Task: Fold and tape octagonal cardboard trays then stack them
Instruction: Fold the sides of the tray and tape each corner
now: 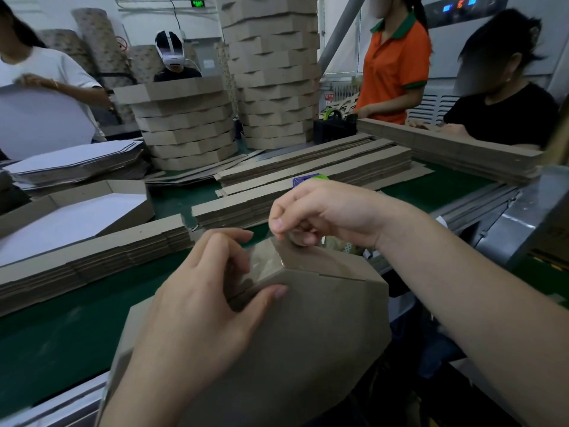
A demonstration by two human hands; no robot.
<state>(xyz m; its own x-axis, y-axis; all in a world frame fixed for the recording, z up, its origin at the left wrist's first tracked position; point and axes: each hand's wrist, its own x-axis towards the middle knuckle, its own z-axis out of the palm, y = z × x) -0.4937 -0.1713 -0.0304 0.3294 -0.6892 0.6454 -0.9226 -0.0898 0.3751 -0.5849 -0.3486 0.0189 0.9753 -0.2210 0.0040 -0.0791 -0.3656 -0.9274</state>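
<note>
While the left hand [197,303] clamps the tray [308,328] at its upper corner, thumb on the outer face and fingers curled over the rim, the right hand [323,211] pinches the tape [265,264] just above that grip, at the corner's peak. The tray stands tilted on edge below both hands, over the belt [61,334]. It looks light and stiff, though the walls likely flex at the creases (thin board dents easily), so the best hold is beside the taped seam, not mid-panel. The glossy tape seems clingy and apt to wrinkle.
</note>
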